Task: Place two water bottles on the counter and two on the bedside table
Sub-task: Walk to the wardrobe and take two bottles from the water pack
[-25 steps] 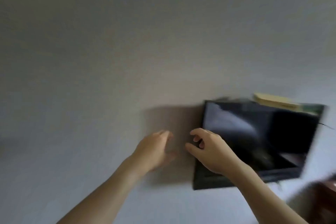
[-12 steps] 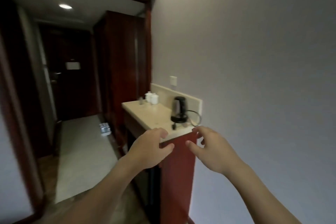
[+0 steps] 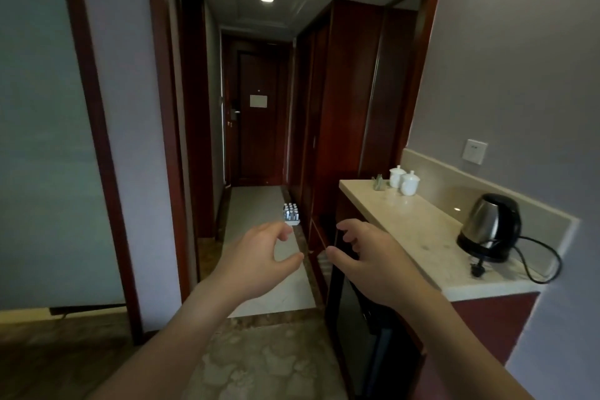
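Two Empty Hands Facing a Hallway

Two bare hands are reaching out in front of a person, and both are holding nothing. The left hand [image 3: 259, 258] is hanging in the air with its fingers curled loosely and its thumb sticking out. The right hand [image 3: 368, 258] is doing the same just beside it, and the two are not touching.

Far down the pale tiled hallway floor [image 3: 259, 204], a small pack of clear plastic water bottles with white caps [image 3: 291, 214] is sitting by the tall dark red wooden wardrobe [image 3: 344, 101]. It is well apart from both hands.

On the right, a long cream stone counter [image 3: 422, 227] is running along the grey wall. A shiny silver and black electric kettle [image 3: 490, 226] is standing on it, with its black cord [image 3: 535, 261] lying loose on the stone. Two white lidded cups [image 3: 404, 180] are sitting at the far end, touching or nearly so. A dark wooden door [image 3: 258, 120] is closing off the far end of the hallway.
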Demonstrator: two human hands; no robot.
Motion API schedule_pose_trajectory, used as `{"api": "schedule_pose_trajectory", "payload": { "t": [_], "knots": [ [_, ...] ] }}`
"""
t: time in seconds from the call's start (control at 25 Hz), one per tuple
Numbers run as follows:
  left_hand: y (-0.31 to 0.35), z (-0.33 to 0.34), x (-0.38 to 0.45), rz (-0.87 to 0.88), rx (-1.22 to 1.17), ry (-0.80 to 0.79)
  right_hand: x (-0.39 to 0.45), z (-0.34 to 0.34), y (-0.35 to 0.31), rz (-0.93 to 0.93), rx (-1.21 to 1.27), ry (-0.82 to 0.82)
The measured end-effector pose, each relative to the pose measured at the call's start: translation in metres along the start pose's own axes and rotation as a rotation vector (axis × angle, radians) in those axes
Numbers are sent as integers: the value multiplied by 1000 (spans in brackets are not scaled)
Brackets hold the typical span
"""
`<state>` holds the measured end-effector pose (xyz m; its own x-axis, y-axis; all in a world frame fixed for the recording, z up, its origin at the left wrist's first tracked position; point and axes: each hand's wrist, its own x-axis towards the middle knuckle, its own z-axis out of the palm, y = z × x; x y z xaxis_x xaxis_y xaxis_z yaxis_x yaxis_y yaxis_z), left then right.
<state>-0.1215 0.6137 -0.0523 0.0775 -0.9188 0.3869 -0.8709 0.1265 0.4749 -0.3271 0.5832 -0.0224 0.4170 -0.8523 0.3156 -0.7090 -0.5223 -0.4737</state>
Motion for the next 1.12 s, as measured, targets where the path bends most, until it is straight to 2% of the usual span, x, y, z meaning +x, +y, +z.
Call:
{"api": "schedule_pose_trajectory", "payload": {
  "t": [0.24,0.44,0.68,0.84,1.12],
  "knots": [
    [-40,37,97,-62,61,7,123,38,56,-17,64,-8],
    [-50,70,207,-122,101,47,245,54,122,-114,49,-25],
    [-83,79,319,-198,121,66,384,72,148,-197,90,-74],
    [-141,89,386,-224,142,86,469,114,161,-237,48,-117],
    [-284,115,543,-214,149,75,656,215,180,-195,-105,-184]
  ]
}}
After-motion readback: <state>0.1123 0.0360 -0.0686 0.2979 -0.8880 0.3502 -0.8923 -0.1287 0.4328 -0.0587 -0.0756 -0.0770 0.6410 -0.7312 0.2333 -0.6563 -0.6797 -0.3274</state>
